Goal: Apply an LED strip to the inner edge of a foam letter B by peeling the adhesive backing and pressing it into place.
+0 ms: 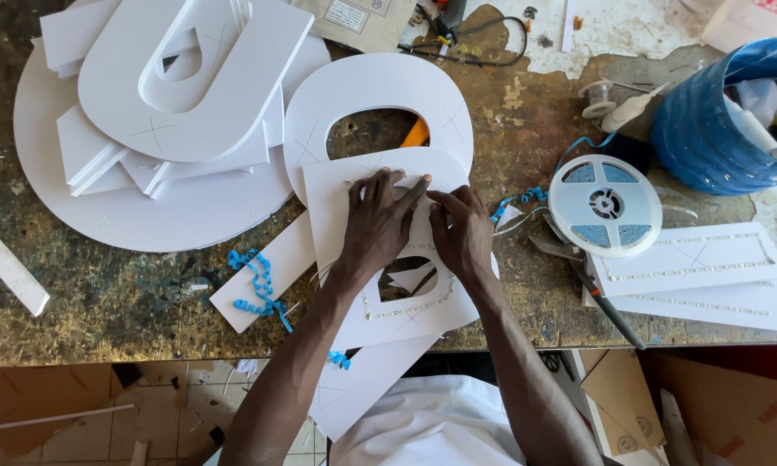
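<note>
A white foam-board letter shape (337, 194) with a cut-out hole lies in front of me on the worn workbench (104, 293). A thin light strip (406, 309) runs around its hole. My left hand (378, 220) presses flat on the upper part of the shape, fingers spread toward its top edge. Beside it, my right hand (464, 231) also presses down, fingertips meeting those of the left near the strip's upper run. Neither hand lifts anything.
A pile of white cut letters (173, 95) sits on a round board at the back left. A white strip reel (605, 204), flat panels with strips (691, 263), a blue bucket (716, 121), blue backing curls (255, 280) and pliers (591, 285) lie to the right.
</note>
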